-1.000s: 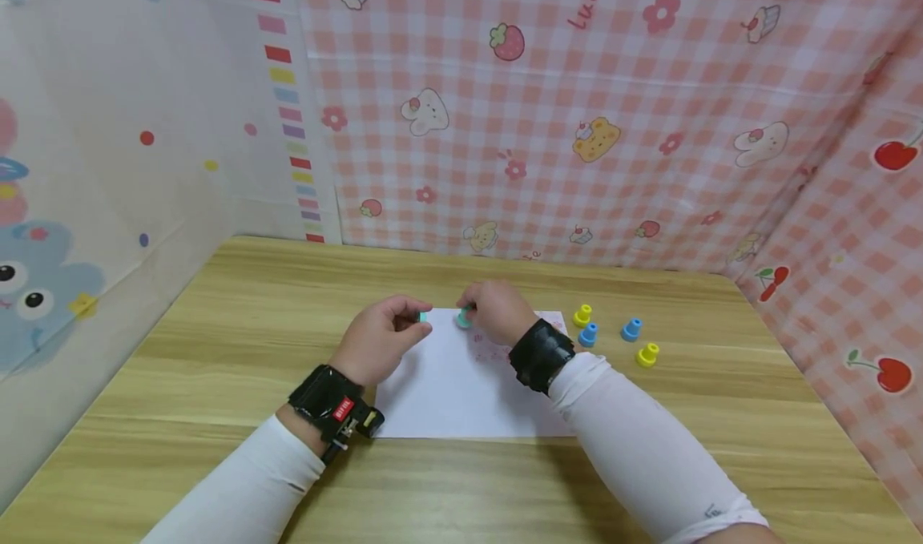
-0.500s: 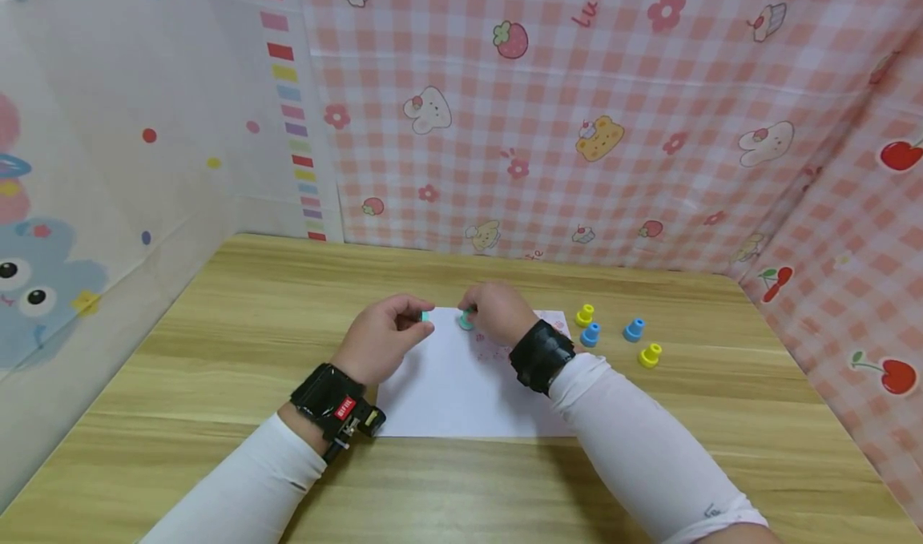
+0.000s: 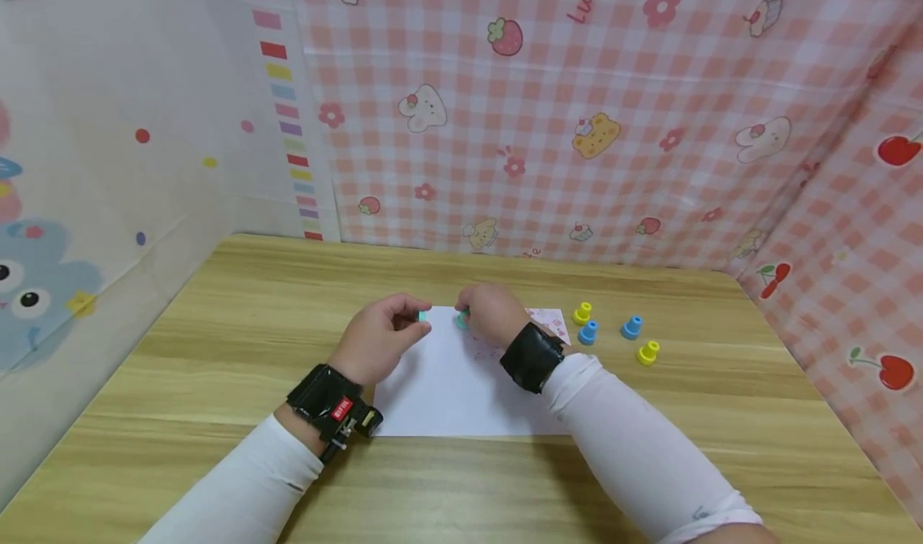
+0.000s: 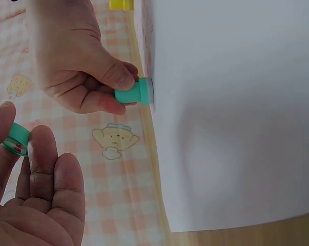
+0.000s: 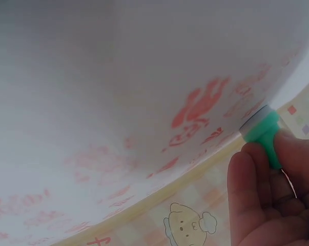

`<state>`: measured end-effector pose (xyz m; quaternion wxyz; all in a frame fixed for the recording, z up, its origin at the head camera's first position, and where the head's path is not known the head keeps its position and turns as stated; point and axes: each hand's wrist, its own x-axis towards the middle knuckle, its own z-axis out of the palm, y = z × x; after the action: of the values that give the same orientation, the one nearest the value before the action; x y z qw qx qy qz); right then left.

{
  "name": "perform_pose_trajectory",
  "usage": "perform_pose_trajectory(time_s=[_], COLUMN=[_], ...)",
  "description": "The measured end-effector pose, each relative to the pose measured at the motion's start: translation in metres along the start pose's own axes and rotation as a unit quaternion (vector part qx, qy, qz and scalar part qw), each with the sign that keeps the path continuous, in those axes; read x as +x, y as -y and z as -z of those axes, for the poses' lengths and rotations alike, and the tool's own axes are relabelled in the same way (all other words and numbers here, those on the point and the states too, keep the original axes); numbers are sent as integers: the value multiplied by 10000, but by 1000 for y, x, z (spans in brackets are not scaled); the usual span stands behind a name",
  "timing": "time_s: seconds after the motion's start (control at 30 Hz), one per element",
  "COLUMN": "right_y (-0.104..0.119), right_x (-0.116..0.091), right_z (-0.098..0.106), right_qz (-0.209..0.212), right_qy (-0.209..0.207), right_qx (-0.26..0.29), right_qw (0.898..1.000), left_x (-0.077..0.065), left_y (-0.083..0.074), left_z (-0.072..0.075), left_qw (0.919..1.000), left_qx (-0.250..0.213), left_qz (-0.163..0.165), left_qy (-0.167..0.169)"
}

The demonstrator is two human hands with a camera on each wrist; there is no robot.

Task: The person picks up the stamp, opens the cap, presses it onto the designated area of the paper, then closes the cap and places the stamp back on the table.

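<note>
My right hand [image 3: 493,314] pinches a green toy stamp [image 4: 134,92] by its narrow handle. The stamp's pale face meets the white paper [image 3: 450,392] near the far edge. In the right wrist view, red printed marks [image 5: 200,102] cover the sheet beside the stamp [image 5: 263,132]. Left of the stamp, my left hand [image 3: 375,340] holds a small green cap [image 4: 18,136] between thumb and fingers. That cap is hollow, with a bit of red showing inside, and stays just above the paper's far left corner in the head view.
Right of the paper stand two yellow stamps, one farther back [image 3: 582,313] and one nearer [image 3: 648,352]. Two blue stamps, one near the sheet [image 3: 587,332] and one farther right [image 3: 631,328], stand among them. Patterned cloth walls [image 3: 541,127] enclose the wooden table [image 3: 288,288].
My right wrist has shifted slightly left, showing more of the red prints at the paper's far right corner. The left hand keeps its hold on the cap in the same place.
</note>
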<state>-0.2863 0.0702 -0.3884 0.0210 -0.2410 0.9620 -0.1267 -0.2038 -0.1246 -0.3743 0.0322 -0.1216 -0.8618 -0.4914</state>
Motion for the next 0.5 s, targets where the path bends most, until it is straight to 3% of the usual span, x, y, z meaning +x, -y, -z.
perform_pose_trajectory(time_s=[0.5], right_y=[2], right_x=[-1], right_z=[1], right_qz=[-196], right_qy=[52], right_qx=[129], right_qw=[9997], left_x=[-1], left_y=[-1], left_z=[-2], left_qw=[10000], left_qx=[4], left_qz=[2], left_qy=[29])
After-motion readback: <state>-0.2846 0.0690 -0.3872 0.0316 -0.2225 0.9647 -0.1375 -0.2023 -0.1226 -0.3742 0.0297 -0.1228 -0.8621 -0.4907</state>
